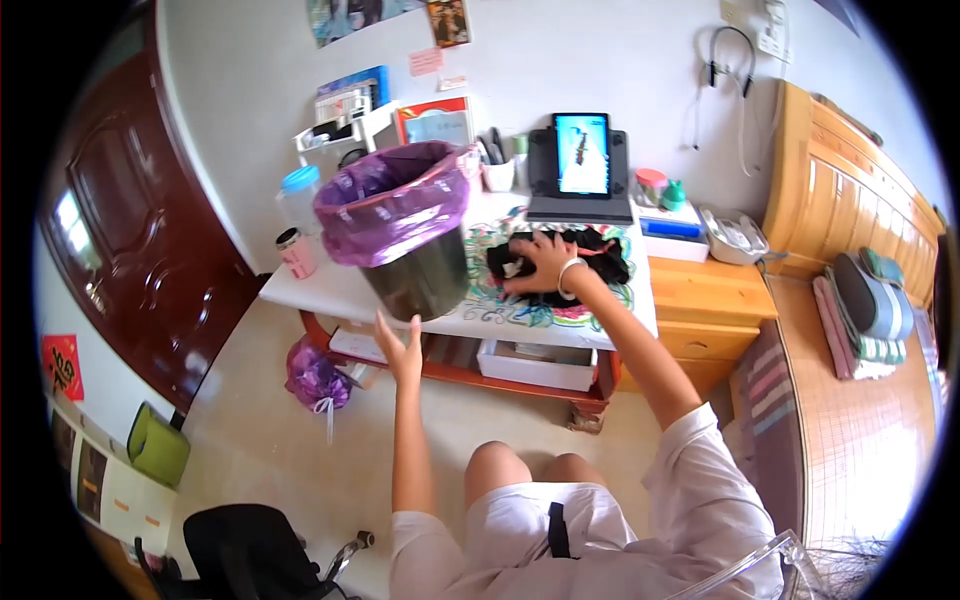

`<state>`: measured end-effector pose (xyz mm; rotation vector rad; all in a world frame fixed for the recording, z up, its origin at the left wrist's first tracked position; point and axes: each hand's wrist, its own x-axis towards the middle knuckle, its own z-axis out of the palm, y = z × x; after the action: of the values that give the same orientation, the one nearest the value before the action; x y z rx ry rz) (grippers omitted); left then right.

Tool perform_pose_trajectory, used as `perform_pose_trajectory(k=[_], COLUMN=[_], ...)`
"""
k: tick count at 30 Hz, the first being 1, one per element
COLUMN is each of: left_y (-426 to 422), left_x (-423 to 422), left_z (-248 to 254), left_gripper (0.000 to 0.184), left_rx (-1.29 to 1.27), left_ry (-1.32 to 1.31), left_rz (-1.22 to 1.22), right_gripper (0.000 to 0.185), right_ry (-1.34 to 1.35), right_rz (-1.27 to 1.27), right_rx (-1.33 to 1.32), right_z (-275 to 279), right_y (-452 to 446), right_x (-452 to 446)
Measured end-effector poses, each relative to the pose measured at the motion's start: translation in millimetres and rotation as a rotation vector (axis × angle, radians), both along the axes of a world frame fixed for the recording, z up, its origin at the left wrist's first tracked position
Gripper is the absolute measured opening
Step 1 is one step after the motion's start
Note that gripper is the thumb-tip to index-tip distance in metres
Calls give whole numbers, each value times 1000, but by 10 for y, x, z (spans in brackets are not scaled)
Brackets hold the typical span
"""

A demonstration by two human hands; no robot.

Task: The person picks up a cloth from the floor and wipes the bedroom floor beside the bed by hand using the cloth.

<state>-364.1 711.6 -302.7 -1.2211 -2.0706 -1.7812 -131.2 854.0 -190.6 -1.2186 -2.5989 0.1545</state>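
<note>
A dark, see-through bin (425,280) lined with a purple plastic bag (400,215) stands tilted at the front of the white-topped table (350,292). My left hand (400,348) is just below the bin's base, fingers apart; whether it touches the bin I cannot tell. To the right, my right hand (545,265) rests with spread fingers on a black cloth-like bundle (605,262), which lies on a colourful patterned sheet (480,310). A white band circles my right wrist.
Behind the bundle stands a lit tablet (583,155). A pink bottle (295,253) and a blue-lidded container (300,190) are at the left. A tied purple bag (318,378) sits on the floor, a black chair (245,550) at the lower left, a bed (850,400) at the right.
</note>
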Motion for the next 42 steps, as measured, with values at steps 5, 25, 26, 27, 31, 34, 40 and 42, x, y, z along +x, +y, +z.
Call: perform_pose_trajectory(k=[5, 25, 26, 27, 31, 34, 40, 42], left_y=[-153, 604, 576, 550, 557, 595, 683, 736], left_x=[852, 2439, 2451, 2471, 2483, 2560, 2623, 2719], left_z=[126, 239, 283, 348, 569, 698, 654, 662], left_gripper=[37, 38, 38, 42, 60, 67, 82, 87], left_rx=[232, -55, -65, -100, -321, -470, -568, -615], left_ry=[228, 884, 885, 943, 1001, 983, 1084, 1097], left_rz=[6, -476, -480, -523, -704, -781, -673, -668], right_gripper=[28, 51, 54, 65, 92, 102, 95, 87], right_ry=[553, 768, 711, 673, 208, 545, 314, 153], right_rz=[63, -2006, -1943, -1771, -1678, -1865, -2229, -2088], right_rx=[345, -192, -169, -202, -879, -1075, -846, -855], right_z=[-518, -3786, -3892, -4150, -4318, -4735, -5256, -5287], right_y=[-439, -4212, -4140, -4149, -3867, -3618, -3142, -2952], right_x=[616, 3611, 3661, 3766, 3667, 3639, 3618, 3869])
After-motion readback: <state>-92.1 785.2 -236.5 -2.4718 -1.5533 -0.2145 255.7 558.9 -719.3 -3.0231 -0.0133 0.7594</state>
